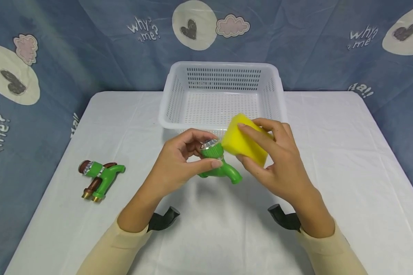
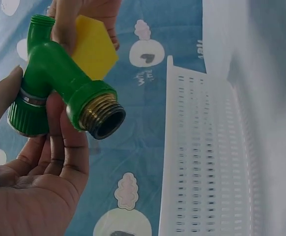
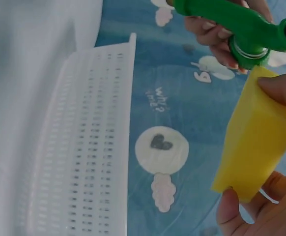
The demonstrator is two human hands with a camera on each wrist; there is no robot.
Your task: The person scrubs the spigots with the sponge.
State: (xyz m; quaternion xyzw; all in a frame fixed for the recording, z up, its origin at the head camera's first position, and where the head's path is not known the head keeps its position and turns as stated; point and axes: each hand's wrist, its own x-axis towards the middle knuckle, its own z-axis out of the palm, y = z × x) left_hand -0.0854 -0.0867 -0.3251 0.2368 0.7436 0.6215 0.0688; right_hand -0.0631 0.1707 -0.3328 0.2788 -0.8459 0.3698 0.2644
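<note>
My left hand (image 1: pixel 173 164) holds a green plastic tap (image 1: pixel 212 152) by its ribbed knob, the thumb on one side and curled fingers on the other. The tap's brass threaded end (image 2: pixel 102 118) shows in the left wrist view. A yellow sponge (image 1: pixel 246 143) is pinched between the thumb and fingers of my right hand (image 1: pixel 283 164). One corner of the sponge lies against or just beside the tap's knob; in the right wrist view the sponge (image 3: pixel 256 140) meets the knob's lower edge. Both things are held above the table.
A white perforated basket (image 1: pixel 223 68) stands at the back of the white-covered table (image 1: pixel 337 152), behind both hands. Two more taps, one green (image 1: pixel 107 178) and one brown (image 1: pixel 95 185), lie together on the left. A patterned blue cloth (image 1: pixel 303 46) hangs behind and at the sides.
</note>
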